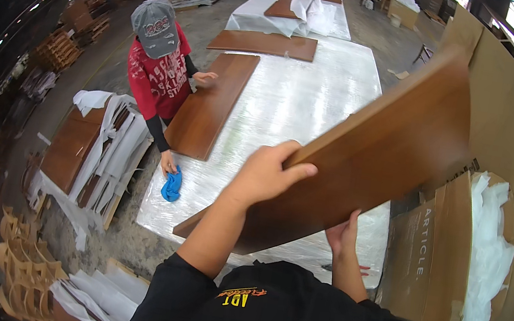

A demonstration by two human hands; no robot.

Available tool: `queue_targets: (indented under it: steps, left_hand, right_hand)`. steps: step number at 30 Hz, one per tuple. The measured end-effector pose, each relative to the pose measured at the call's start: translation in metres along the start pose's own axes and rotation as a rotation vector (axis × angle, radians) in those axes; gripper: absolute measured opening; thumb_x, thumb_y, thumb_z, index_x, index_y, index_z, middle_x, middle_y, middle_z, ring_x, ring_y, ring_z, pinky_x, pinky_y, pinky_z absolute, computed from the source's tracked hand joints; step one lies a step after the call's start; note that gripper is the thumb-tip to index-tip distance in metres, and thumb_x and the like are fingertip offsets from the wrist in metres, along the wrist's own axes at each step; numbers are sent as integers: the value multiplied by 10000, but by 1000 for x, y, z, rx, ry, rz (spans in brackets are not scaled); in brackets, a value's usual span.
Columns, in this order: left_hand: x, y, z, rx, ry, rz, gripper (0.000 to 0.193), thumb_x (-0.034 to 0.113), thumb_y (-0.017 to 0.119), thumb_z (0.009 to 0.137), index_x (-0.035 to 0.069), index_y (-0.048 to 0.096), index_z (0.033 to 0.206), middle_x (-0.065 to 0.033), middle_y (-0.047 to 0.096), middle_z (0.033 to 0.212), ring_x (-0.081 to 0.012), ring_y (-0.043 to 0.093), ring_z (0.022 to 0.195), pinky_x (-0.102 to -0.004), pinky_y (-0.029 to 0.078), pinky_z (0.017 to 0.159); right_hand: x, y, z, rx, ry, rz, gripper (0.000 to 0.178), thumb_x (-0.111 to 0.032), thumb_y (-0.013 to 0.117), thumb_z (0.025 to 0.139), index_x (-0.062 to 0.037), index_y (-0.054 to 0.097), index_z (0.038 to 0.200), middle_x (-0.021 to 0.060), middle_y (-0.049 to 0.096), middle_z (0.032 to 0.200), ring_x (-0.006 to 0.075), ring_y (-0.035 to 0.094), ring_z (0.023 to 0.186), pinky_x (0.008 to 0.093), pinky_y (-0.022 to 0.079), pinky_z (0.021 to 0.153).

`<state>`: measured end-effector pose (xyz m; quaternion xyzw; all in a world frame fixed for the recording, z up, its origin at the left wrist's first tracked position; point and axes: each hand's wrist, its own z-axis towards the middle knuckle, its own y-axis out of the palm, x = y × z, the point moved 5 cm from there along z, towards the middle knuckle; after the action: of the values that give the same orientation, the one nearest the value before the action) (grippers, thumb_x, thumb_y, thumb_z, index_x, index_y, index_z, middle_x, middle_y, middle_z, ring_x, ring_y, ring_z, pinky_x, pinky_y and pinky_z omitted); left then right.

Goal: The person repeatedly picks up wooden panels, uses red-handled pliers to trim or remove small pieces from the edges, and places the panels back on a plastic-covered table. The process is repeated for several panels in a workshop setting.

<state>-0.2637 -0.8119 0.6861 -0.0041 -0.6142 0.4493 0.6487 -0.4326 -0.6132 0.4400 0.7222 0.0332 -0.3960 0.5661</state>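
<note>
"Wooden panel [349, 164]: found where?"

"Held up aslant above the near part of a plastic-wrapped table [322, 77]; low corner toward the near left, high end toward the far right, past the table's right edge and a little blurred."

"And from the left?"

"At near left, saw curved wooden pieces [22, 265] piled up. Farther off on the left, noted a stack of brown boards [73, 146] with white sheets [121, 160] hanging out. Next, just beside the table's left edge, saw a co-worker [159, 79], dressed in red."

"Busy with what?"

"Seen with one hand [206, 78] at a flat board [215, 108] on the table, the other hand [168, 164] touching a blue cloth [171, 184] nearer by. Beyond, made out another board [264, 43] laid crosswise, farther along."

"And the hold on the panel?"

"Left hand [272, 169]: clasped on the upper edge, thumb pressed on the face, fingers mostly hidden, opened only about as far as the wood's thickness. Right hand [344, 233]: gripping the lower edge, thumb against the wood; fingers partly hidden, could not tell how far bent."

"And at the right?"

"Saw a cardboard box [437, 247], well stuffed with white padding [485, 254]; behind, a tall cardboard sheet [507, 131]."
</note>
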Motion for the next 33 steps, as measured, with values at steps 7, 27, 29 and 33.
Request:
queue_targets:
  steps: [7,27,29,33]
  left_hand:
    - [-274,-58,-81,-13,-524,-157,508,449,729,1022,10,712,1278,-160,763,1236,-274,713,1161,-387,536,1003]
    - [-466,-8,-106,96,-563,178,711,474,745,954,3,613,1470,-330,485,1574,-476,460,1465,-530,390,1208]
    - [-449,1,-131,-21,-493,282,784,465,771,939,65,531,1569,-307,354,1682,-510,341,1537,-585,332,1238]
    - [-448,14,-164,-95,-340,553,890,540,767,928,142,428,1649,-287,252,1732,-545,266,1562,-662,306,1222]
  right_hand:
    - [19,37,101,322,-80,-149,854,-612,616,1049,-54,375,1648,130,427,1691,317,422,1539,495,359,1256]
    - [212,5,237,178,60,-1925,880,-428,822,892,-27,456,1586,340,472,1561,491,466,1456,535,407,1201]
    - [245,14,166,70,143,-2071,998,-483,810,897,-79,330,1673,337,258,1694,540,324,1534,579,329,1249]
    - [275,2,127,94,175,-2024,977,-520,755,948,-107,290,1702,315,103,1755,565,224,1577,640,268,1267]
